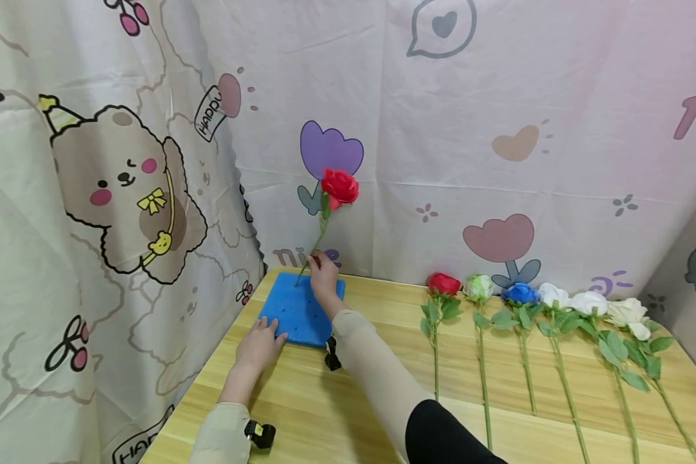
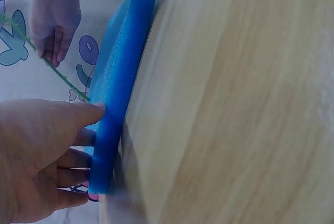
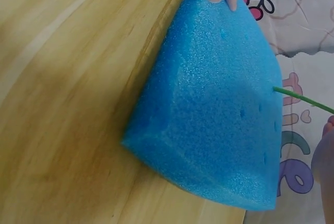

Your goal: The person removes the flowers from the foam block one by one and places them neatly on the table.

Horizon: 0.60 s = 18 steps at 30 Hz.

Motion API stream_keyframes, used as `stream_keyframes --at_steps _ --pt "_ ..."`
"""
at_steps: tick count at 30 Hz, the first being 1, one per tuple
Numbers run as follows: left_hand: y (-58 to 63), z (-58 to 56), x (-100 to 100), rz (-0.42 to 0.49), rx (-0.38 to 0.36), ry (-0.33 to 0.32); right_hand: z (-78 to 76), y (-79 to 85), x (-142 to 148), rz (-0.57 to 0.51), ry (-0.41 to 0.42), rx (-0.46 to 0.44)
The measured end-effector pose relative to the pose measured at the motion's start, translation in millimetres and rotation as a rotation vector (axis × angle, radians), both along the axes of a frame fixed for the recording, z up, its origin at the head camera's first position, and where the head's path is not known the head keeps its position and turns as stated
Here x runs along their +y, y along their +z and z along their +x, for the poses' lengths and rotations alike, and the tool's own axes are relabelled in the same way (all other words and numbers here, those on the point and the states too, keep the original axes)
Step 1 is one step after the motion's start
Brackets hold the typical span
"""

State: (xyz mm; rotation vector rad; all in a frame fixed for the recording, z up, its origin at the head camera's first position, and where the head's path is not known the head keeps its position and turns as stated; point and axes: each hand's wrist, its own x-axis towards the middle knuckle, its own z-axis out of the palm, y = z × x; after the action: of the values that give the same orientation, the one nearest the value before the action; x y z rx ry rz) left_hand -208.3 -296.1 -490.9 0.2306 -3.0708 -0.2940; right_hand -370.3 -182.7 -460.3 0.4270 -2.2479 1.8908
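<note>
A blue foam block (image 1: 294, 319) with several small holes in its top lies flat at the table's far left. My right hand (image 1: 325, 280) pinches the green stem of a red artificial rose (image 1: 339, 187) low down, and the bloom leans to the right above the hand. The stem's lower end stands in the far part of the foam, as the right wrist view shows. With fairly straight fingers, my left hand (image 1: 258, 348) rests on the near left corner of the block; its thumb (image 2: 88, 112) touches the side edge.
On the right of the wooden table (image 1: 377, 335) several artificial roses lie side by side: another red rose (image 1: 443, 283), a pale green one (image 1: 478, 287), a blue one (image 1: 521, 294) and whitish ones (image 1: 588, 303). Printed curtains (image 1: 417, 116) hang behind and at the left.
</note>
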Motion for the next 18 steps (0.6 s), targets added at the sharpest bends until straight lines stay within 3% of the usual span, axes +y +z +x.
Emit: stream_keyframes --at_steps 11,18 --pt "0.2 -1.5 2.1 0.002 -0.002 0.0 1.7 3.3 2.6 0.041 0.038 0.054" --pt "3.4 -3.1 1.2 0.014 -0.008 0.008 -4.1 10.7 0.2 0.086 0.102 0.197"
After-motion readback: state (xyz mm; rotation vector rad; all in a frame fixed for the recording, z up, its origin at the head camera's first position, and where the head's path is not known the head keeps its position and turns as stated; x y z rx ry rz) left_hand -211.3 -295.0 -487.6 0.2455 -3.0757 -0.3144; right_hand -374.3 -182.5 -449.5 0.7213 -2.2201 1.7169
